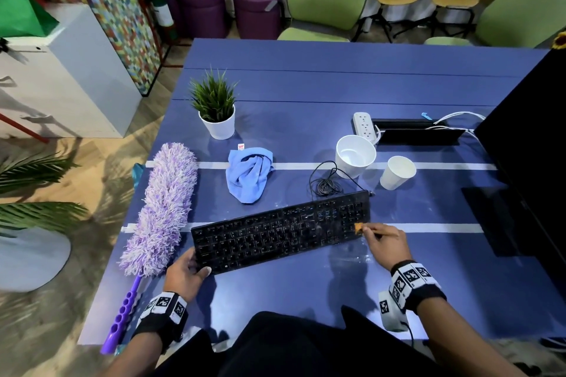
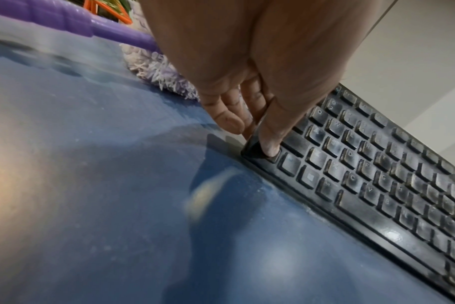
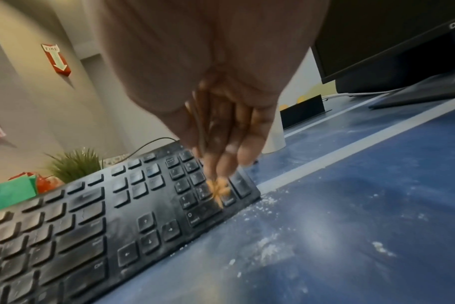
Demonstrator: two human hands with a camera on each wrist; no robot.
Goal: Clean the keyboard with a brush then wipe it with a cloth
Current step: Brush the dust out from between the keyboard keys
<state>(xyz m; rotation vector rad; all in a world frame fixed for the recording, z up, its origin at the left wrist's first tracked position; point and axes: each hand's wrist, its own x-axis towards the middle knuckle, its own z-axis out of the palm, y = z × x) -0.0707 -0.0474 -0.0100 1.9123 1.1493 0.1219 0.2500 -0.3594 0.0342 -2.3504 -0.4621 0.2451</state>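
Observation:
A dusty black keyboard lies slantwise on the blue table. My left hand grips its near left corner, thumb on top and fingers under the edge. My right hand pinches a small brush with orange bristles. The bristles touch the number pad at the keyboard's right end. A crumpled blue cloth lies behind the keyboard.
A purple fluffy duster lies left of the keyboard. Behind stand a potted plant, a white bowl, a paper cup, a coiled cable and a power strip. A black monitor is at right. White dust dots the table.

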